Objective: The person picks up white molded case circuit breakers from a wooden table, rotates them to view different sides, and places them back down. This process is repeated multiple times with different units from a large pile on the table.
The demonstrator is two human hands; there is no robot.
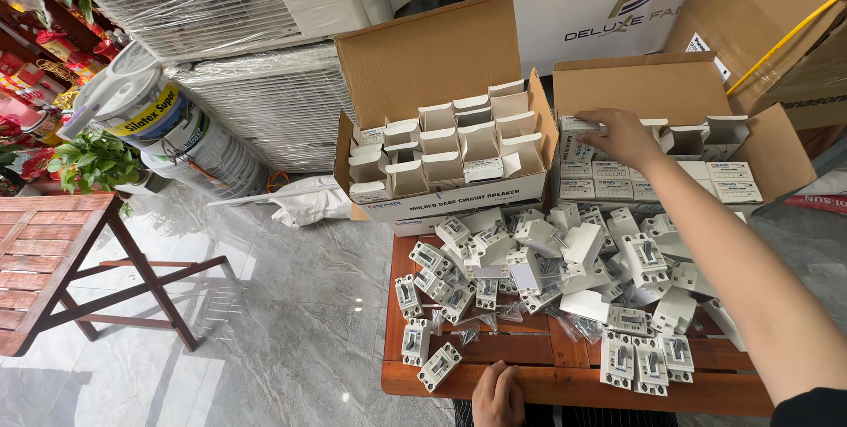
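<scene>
Room: grey marble floor, with wrapped white panels stacked against the back and a few paint buckets beside a green plant at the left.
Surface: low table of reddish wooden slats, standing in front of the person; a second wooden table stands well apart at the left.
On the surface: loose pile of white switches with grey levers, some lying flat near the front edge, some heaped on each other nearer the boxes, with small clear bags among them.
Left carton: brown cardboard, flaps up, standing at the back edge of the surface; it is filled with small white boxes whose lids stand open, and they look empty.
Right carton: brown cardboard, also open, just beside the left one; its left and middle part holds closed small boxes packed in neat rows, while a few open ones sit at the far right.
Right hand: reaches into the right carton, palm down, fingers curled onto one closed small box at the back left corner of the rows; whether it is truly gripped I cannot tell.
Left hand: rests at the near edge of the surface, fingers folded together, holding nothing visible, just near a switch lying flat.
Behind: large white box and more brown cartons.
</scene>
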